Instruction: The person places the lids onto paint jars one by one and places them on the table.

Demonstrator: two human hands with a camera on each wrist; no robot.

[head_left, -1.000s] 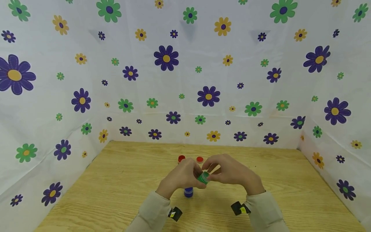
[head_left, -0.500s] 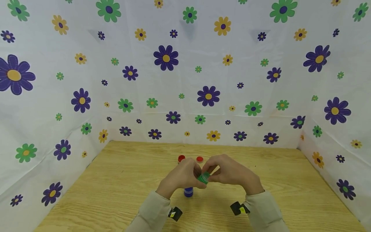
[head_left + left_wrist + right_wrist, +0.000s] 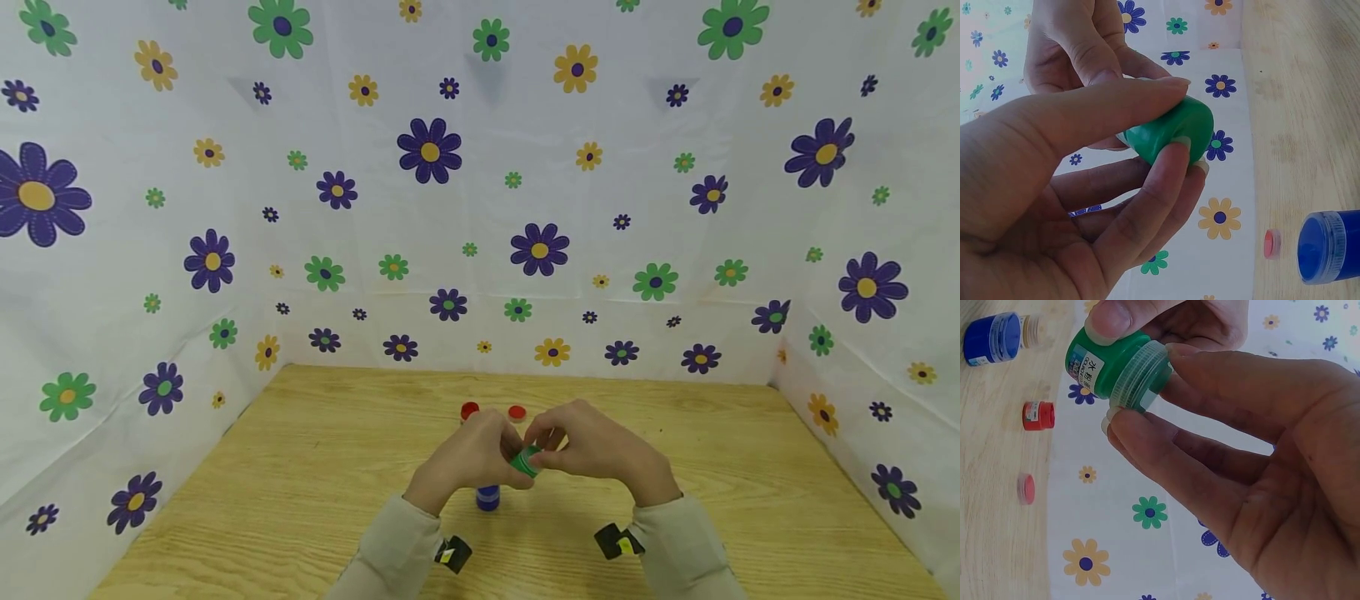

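Observation:
Held above the table is a small green paint jar (image 3: 527,461) with a printed label, tilted with its lid end to the right. My left hand (image 3: 468,457) grips the jar's green body between thumb and fingers, as the left wrist view shows on the jar's base (image 3: 1185,128). On the clear ribbed lid (image 3: 1136,378), my right hand (image 3: 596,450) pinches the rim with thumb and fingertips. Close below the left hand stands a blue paint jar (image 3: 487,497), partly hidden by that hand in the head view.
Beyond the hands, a red paint jar (image 3: 1038,415) stands uncovered near a loose red-topped lid (image 3: 517,412). A pale yellowish round object (image 3: 1030,330) shows beside the blue jar. Flower-patterned white sheeting (image 3: 540,183) walls the wooden table (image 3: 337,467) at the back and sides.
My right thumb and fingers have shifted slightly on the lid, the thumb now farther over it. The left hand and the jar stay in nearly the same place.

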